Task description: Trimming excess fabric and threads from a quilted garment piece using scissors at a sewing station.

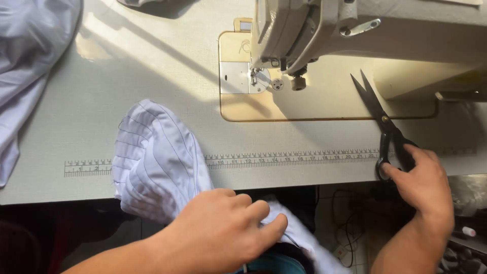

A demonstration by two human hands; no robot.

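My left hand [223, 231] grips a piece of white fabric with thin dark stripes [157, 162], bunched at the table's front edge. The cloth drapes over the edge and across a printed ruler strip [284, 158]. My right hand [426, 185] has fingers on the handles of black scissors [383, 122], which lie on the table with slightly parted blades pointing away, toward the sewing machine [314, 25]. The machine's needle and presser foot [253, 76] stand above a metal plate, with no cloth under them.
More white cloth [25, 61] is heaped at the left of the pale table [127, 76]. The machine's body [426, 76] fills the back right. Below the table edge are dark floor, cables [347, 228] and clutter.
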